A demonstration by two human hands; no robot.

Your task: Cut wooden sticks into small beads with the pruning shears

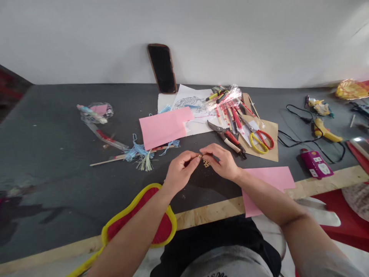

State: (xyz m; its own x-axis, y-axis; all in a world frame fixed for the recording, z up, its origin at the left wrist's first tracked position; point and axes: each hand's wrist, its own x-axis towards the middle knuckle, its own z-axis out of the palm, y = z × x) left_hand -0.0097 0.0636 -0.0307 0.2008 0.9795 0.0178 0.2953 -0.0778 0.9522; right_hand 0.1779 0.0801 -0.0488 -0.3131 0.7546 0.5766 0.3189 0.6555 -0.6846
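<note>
Small piece [200, 156] sits between the fingertips of both hands, just above the surface [63, 181], too small to identify. Left hand [182, 170]: grip closed, thumb and index pinching the piece. Right hand [221, 162]: thumb and index nearly together, tips right at the piece; cannot tell if they pinch it too. Tan bits [206, 163] lie in a small cluster on the surface, just below the right fingers. Beyond the hands, pink sheet [163, 129] partly covers white paper with a line drawing [188, 102]; pruners [227, 139], blades open, lie to its right. Next to them, scissors [261, 141] with one yellow and one red handle, lying over a brown envelope [271, 130]. Red-marked sticks [227, 115], some under clear plastic, above the pruners. Blue tassels [137, 151] left of the hands, near a thin stick [105, 162]; plastic bag [99, 112] further left. Phone [163, 69] leans on the wall [100, 46] at the back. Second pink sheet [268, 177] is partly under the right forearm. Red pad [163, 231] with yellow edging is partly under the left forearm, overhanging the wooden edge. Far right: purple box [317, 164], yellow glue gun [328, 131], black cable [300, 143], yellow basket [350, 90].
</note>
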